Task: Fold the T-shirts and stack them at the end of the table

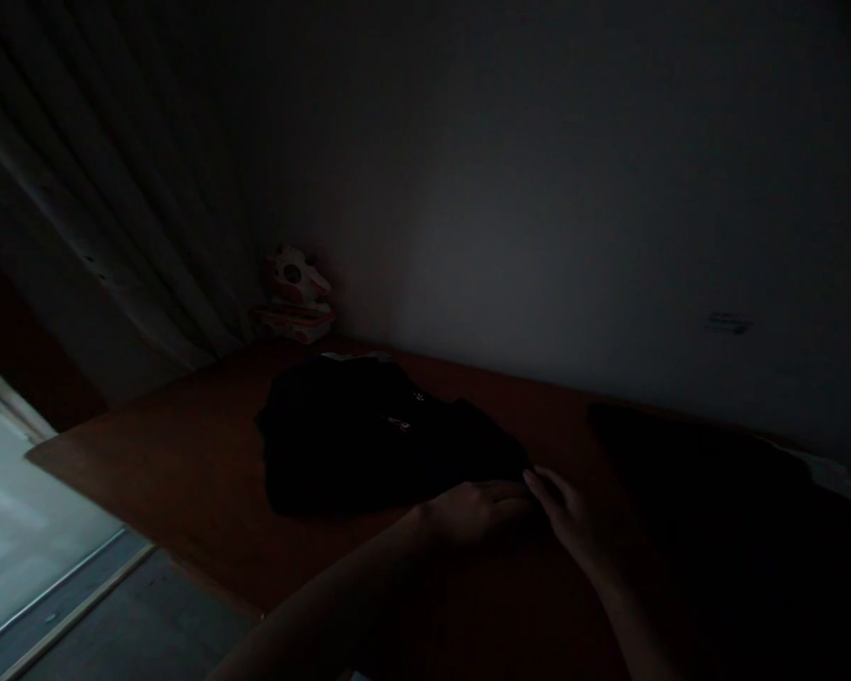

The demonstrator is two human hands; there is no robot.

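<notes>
A black garment with small pale print lies loosely spread on a reddish-brown wooden table. Its narrower part stretches right, to where both hands meet. My left hand is closed at the near edge of that part, its fingers pointing right and its thumb hidden. Just beyond its fingertips, my right hand pinches the tip of the cloth between thumb and fingers. Dim light hides the folds and exactly how much cloth each hand holds.
A white and red cow-like figure stands at the table's back corner. Another dark cloth-like mass covers the right side. A pale wall rises behind, with a curtain at left. The table's left edge borders a bright floor.
</notes>
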